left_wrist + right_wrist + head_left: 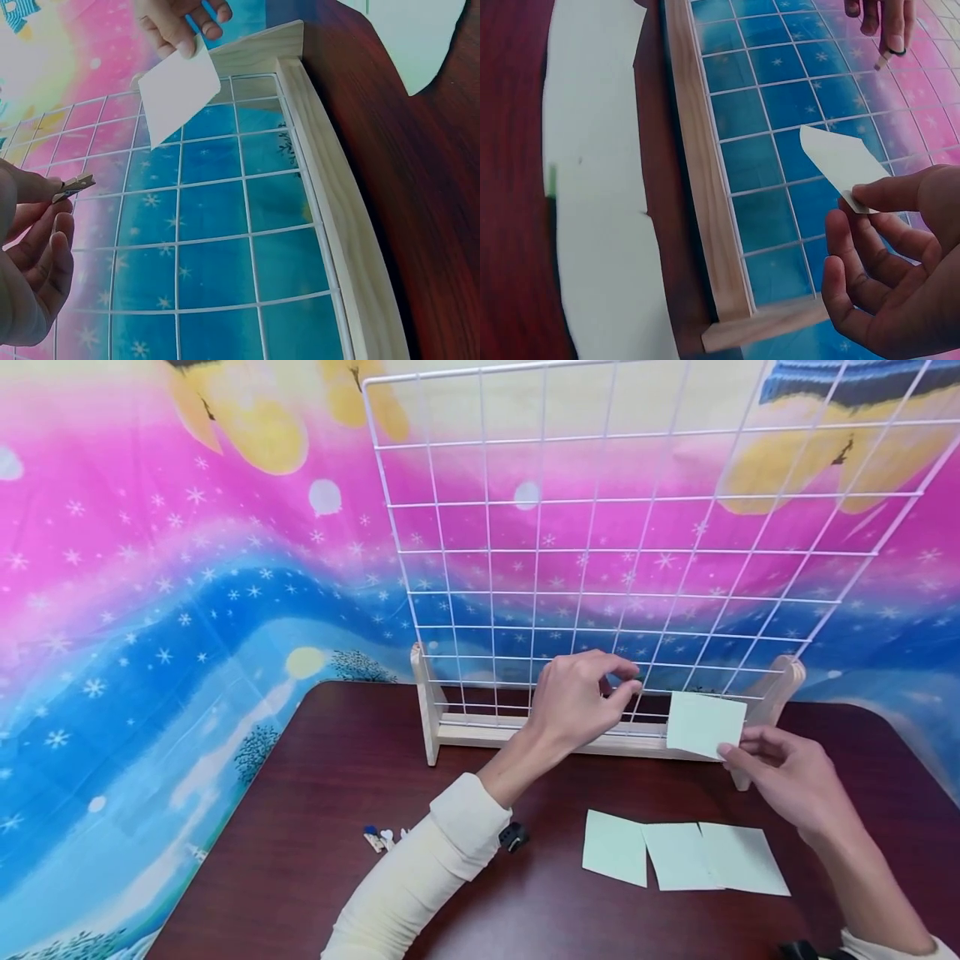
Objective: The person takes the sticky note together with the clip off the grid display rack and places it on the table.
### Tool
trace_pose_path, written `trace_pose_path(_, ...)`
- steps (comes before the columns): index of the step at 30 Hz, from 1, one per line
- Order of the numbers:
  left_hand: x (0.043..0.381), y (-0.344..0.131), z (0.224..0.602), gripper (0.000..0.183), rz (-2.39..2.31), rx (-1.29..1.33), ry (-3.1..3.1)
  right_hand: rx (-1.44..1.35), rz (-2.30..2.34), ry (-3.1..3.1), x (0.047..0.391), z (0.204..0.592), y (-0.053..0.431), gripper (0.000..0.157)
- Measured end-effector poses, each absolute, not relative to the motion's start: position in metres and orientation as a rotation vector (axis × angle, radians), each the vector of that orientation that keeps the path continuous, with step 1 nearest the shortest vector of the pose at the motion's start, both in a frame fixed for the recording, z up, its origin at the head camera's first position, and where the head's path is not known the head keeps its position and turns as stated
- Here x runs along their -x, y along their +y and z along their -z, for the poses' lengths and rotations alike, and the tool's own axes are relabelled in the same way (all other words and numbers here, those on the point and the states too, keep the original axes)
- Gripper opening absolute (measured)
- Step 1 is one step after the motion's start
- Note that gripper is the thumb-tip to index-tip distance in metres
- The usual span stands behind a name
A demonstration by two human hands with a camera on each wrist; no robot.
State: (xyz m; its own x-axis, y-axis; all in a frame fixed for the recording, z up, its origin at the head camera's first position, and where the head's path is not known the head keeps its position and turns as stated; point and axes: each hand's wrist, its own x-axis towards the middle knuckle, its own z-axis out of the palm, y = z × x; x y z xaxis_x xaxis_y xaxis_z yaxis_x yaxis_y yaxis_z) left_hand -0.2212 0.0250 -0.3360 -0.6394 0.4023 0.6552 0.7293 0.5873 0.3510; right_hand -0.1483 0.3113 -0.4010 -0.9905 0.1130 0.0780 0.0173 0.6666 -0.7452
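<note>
Between thumb and fingers, my left hand pinches a small clothespin, best seen in the left wrist view. That hand is in front of the white wire grid panel, around its lower middle. My right hand holds a pale green paper square by its lower right corner, thumb on the near face. The paper is raised before the grid's lower right part; whether it touches the wires I cannot tell. In the right wrist view the paper looks slightly bent.
Three pale paper squares lie in a row on the dark wooden table. Small white and blue pieces sit at the left, partly behind the left sleeve. A wooden base with upright ends supports the grid. Patterned cloth hangs behind.
</note>
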Motion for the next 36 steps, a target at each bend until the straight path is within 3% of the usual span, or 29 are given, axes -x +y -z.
trace_pose_path(11, 0.208, 0.006, 0.348, 0.014, 0.902, 0.878, -2.271, 0.101, -1.191, -2.818, 0.127, 0.414, 0.331, 0.036)
trace_pose_path(36, 0.181, -0.055, 0.385, 0.011, 1.024, 0.652, -2.419, 0.262, -1.094, -2.942, 0.109, 0.422, 0.353, 0.048)
